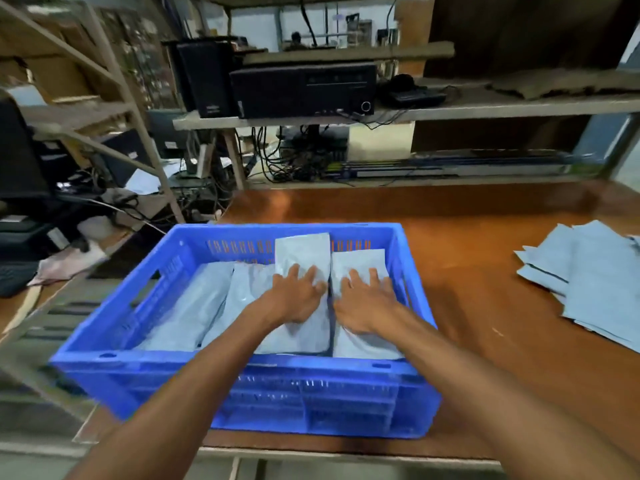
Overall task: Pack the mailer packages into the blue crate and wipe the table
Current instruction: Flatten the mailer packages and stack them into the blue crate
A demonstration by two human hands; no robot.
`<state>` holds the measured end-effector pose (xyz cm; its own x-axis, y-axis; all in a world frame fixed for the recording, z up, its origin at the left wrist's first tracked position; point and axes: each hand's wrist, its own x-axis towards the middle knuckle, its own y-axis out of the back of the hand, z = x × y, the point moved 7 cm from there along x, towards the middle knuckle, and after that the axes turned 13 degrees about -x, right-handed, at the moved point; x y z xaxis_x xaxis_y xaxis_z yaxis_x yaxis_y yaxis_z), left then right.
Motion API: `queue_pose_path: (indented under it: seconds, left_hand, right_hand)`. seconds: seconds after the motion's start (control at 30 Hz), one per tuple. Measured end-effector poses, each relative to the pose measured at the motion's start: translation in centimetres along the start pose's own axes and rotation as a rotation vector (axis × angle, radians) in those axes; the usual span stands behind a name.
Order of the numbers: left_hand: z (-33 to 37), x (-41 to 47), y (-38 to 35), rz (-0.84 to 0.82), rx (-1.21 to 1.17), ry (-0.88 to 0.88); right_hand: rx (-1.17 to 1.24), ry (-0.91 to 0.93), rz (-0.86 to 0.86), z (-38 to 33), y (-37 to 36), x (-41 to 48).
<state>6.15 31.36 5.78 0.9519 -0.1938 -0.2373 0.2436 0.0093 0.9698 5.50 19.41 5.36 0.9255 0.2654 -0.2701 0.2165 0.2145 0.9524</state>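
The blue crate (145,372) stands on the brown table (485,323), at its near left. Several pale grey mailer packages (194,306) lie packed side by side inside it. One mailer (302,251) leans up against the far wall, and my left hand (298,295) presses flat on its lower part with fingers spread. My right hand (365,299) presses flat on the neighbouring mailer (360,263) at the crate's right end. Both forearms reach in over the near rim. A loose pile of mailers (588,282) lies on the table at the right edge.
Shelving with black computer boxes (301,90), cables and cardboard runs behind the table. A metal rack frame (138,109) and dark equipment stand to the left. A pale cloth (65,261) lies on a lower surface left of the crate.
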Motion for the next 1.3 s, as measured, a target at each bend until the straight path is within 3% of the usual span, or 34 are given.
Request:
queue_pose_path:
  seconds: [0.07,0.23,0.43,0.53,0.63,0.73,0.83,1.0,1.13,1.3]
  left_hand:
    - [0.7,0.6,-1.6,-0.123,0.022,-0.046]
    - [1.1,0.9,-3.6,-0.258,0.169,-0.073]
    - [0.2,0.5,-3.0,-0.201,-0.003,-0.008]
    - [0.0,0.2,0.4,0.049,-0.236,0.124]
    - [3.3,0.3,4.8,0.312,-0.296,0.001]
    - [9.6,1.6,7.3,0.391,-0.348,-0.161]
    - [18.7,3.5,7.9,0.383,-0.347,-0.328]
    - [33.7,8.0,4.1,0.164,-0.321,-0.392]
    - [41.5,13.9,-0.9,0.010,-0.305,-0.381]
    - [46.6,21.6,-3.7,0.057,-0.350,-0.345]
  right_hand:
    - [0.007,-0.036,-0.132,1.4,-1.7,0.2]
    - [-0.016,-0.005,-0.171,2.0,-2.6,0.4]
    - [-0.051,-0.015,-0.138,1.9,-2.2,1.3]
    - [-0.037,0.025,0.162,2.9,1.7,0.4]
    - [0.059,0.005,0.592,7.5,7.2,-2.3]
    - [0.180,-0.124,0.748,16.0,8.7,-4.8]
    - [0.242,-0.339,0.614,25.6,4.2,-6.4]
    - [0.348,-0.582,0.321,38.1,-8.8,-9.6]
    - [0.346,-0.566,0.230,44.2,-15.5,-9.4]
    - [0.121,-0.461,0.162,47.6,-20.5,-6.9]
